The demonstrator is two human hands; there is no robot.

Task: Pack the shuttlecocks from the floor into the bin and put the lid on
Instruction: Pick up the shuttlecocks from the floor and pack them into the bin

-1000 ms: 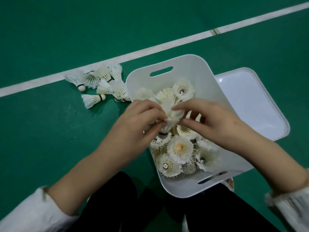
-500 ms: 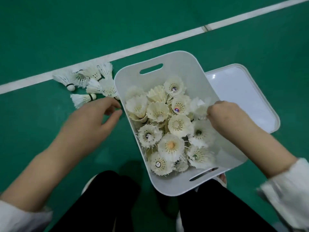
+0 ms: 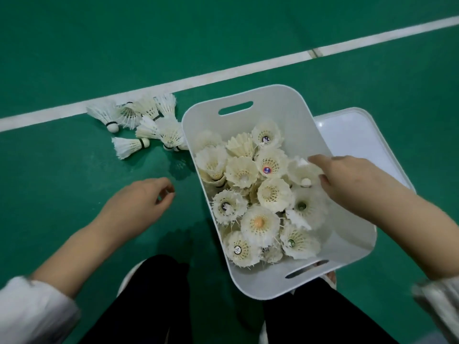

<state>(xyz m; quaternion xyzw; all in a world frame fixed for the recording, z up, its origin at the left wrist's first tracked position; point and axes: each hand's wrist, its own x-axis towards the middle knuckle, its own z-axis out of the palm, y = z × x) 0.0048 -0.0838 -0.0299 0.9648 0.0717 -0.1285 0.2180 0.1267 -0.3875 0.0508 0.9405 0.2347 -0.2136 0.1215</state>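
1. Head view: the left hand hovers over the green court floor, fingers loosely curled and holding nothing. It is near the loose white feather shuttlecocks, which lie in a small heap just beside the left wall of the white plastic bin with slot handles.
2. The right hand is inside the bin at its right wall. Thumb and forefinger pinch a sideways shuttlecock on top of the packed shuttlecocks, most of which stand with the feathers up.
3. If this one is left lying on its side, I think it will sit too high. The flat white plastic lid, now on the floor at the right of the bin and partly hidden by it, may then not close.
4. Pressing it down by force could break feathers; several packed ones already look frayed.
5. A quick grab of many from the heap may drop some or push them away.
6. The right forearm crosses the rim, so a careless pull could tip the bin.
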